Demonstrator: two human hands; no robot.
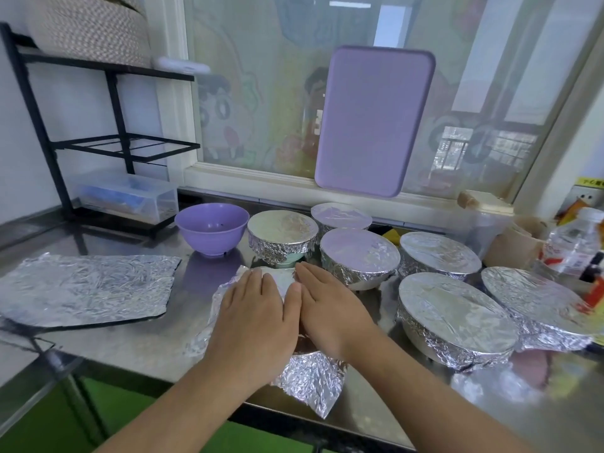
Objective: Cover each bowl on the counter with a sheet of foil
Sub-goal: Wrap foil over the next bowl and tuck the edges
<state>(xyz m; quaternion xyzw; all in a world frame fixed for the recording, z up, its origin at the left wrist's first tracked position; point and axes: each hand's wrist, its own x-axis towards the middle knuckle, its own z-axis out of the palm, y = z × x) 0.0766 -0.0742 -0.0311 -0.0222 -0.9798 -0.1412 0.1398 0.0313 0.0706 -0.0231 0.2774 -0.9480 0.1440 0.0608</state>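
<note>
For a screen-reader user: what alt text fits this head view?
Left hand and right hand press a foil sheet flat over a bowl on the steel counter. Six foil-covered bowls sit right; an uncovered purple bowl and spare foil sheet lie left.

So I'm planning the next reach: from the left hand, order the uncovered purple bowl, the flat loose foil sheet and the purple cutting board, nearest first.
1. Flat loose foil sheet, on the counter left of the left hand.
2. Uncovered purple bowl, behind the hand, slightly left; close to the sheet's distance.
3. Purple cutting board, upright against the window, clearly farthest.
</note>
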